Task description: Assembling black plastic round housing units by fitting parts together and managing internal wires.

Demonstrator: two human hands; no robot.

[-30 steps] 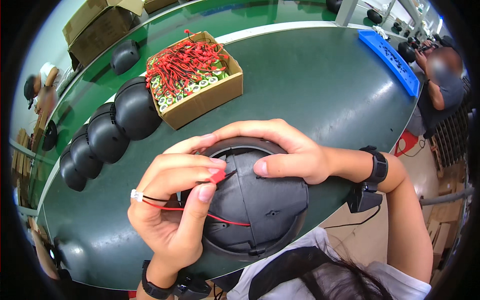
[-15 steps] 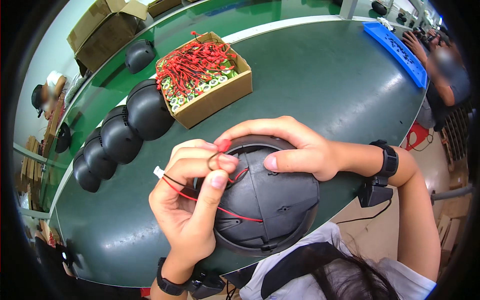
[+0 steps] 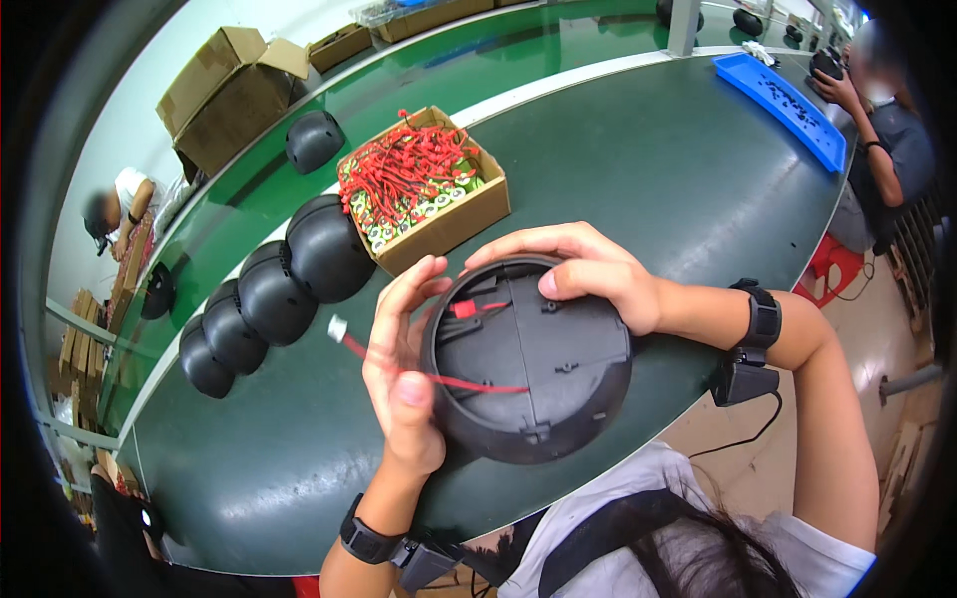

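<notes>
Black domes (image 3: 274, 279) line up left of the grip, and here's the white plug (image 3: 337, 327), just outside the left hand (image 3: 389, 374)! That hand has released the red plug (image 3: 464, 310) and spreads open beside the black housing (image 3: 538, 349). The red plug now lies inside it, while the right hand (image 3: 603, 279) still grips the right rim.

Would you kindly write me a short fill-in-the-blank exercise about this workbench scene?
The right hand grips a round shell coloured ____.
The plug inside the shell is coloured ____.
The long tray at the view's upper right is coloured ____.
The batteries sit in a box made of ____.
Missing words: black; red; blue; cardboard.
</notes>
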